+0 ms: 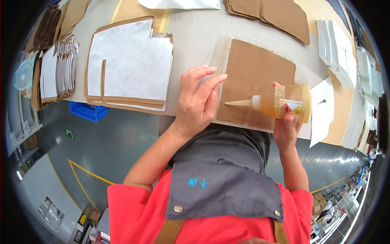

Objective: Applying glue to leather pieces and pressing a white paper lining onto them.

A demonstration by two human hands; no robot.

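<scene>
A brown flat panel (260, 69) lies on the worktable in front of me, with dried glue streaks around its edges. Over its near part, my right hand (285, 130) grips a yellowish squeeze bottle (268, 103) that lies on its side in the air, its thin nozzle pointing left. Warning labels show on the bottle's side. My left hand (198, 97) hovers by the panel's left edge with its fingers bent and apart, holding nothing. Whether its fingertips touch the panel is hard to tell.
To the left lies a stack of brown pieces topped with a white sheet (130, 61). Beyond it stand bundled white-edged pieces (61, 69). More brown panels (272, 16) lie at the back, white cut sheets (335, 51) at the right. A blue bin (88, 112) sits below the table's edge.
</scene>
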